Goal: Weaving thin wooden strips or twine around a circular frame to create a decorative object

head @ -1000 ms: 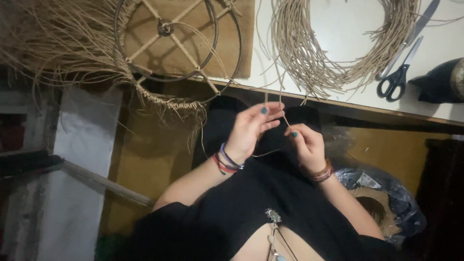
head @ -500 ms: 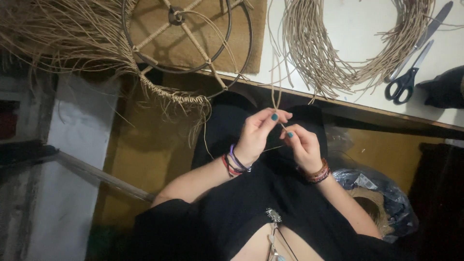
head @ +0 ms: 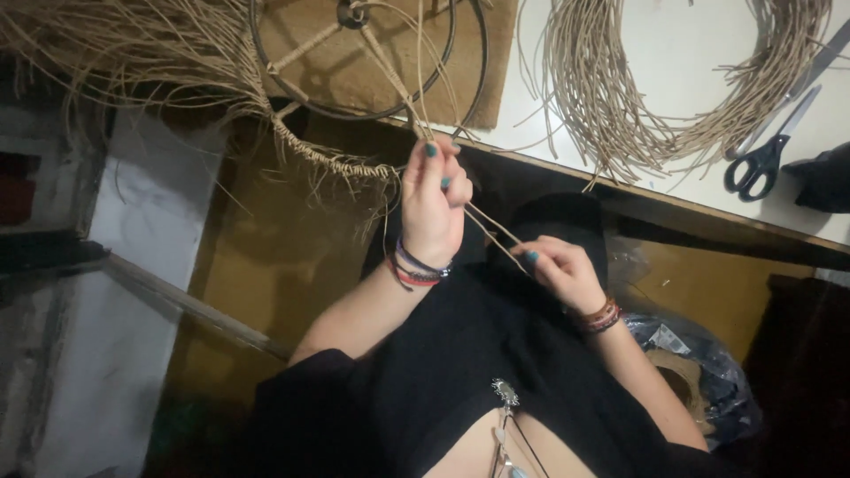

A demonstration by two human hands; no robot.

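My left hand (head: 432, 205) is raised with its fingers pinched on tan cord strands (head: 492, 232) just below the edge of a dark metal ring frame (head: 266, 69). That frame has cord-wrapped spokes and a woven fringe (head: 329, 161) along its lower rim. My right hand (head: 560, 271) sits lower and to the right, over my lap, gripping the other end of the same strands. The cord runs taut between the two hands. Both wrists wear several bracelets.
A large coil of tan cord (head: 620, 97) lies on the white table (head: 691, 44), with black-handled scissors (head: 760, 166) and a dark object (head: 823, 177) to its right. A tan mat (head: 491, 62) lies under the frame. A plastic bag (head: 699, 363) sits at lower right.
My left hand has risen toward the frame's rim while my right hand dropped to the right, so the hands parted and the cord stretched between them.
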